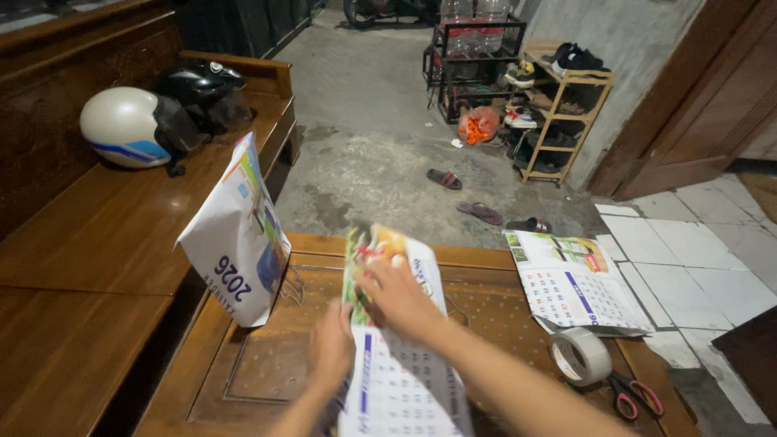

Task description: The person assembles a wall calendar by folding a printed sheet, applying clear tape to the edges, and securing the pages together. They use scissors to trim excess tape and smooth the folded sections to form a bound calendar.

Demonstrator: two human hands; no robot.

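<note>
Your left hand (332, 348) flat, fingers together, pressing calendar sheet (396, 356) on wooden table (259, 372). Your right hand (396, 295) spread open on sheet's colourful picture top. Sheet white, blue-striped date grid, upper edge curling.

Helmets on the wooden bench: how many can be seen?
2. A white helmet lies on the wooden bench at the left, and a black helmet lies just behind it, to its right. No others show.

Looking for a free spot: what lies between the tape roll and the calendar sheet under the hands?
Head view: only bare wooden table between the tape roll and calendar sheet.
</note>
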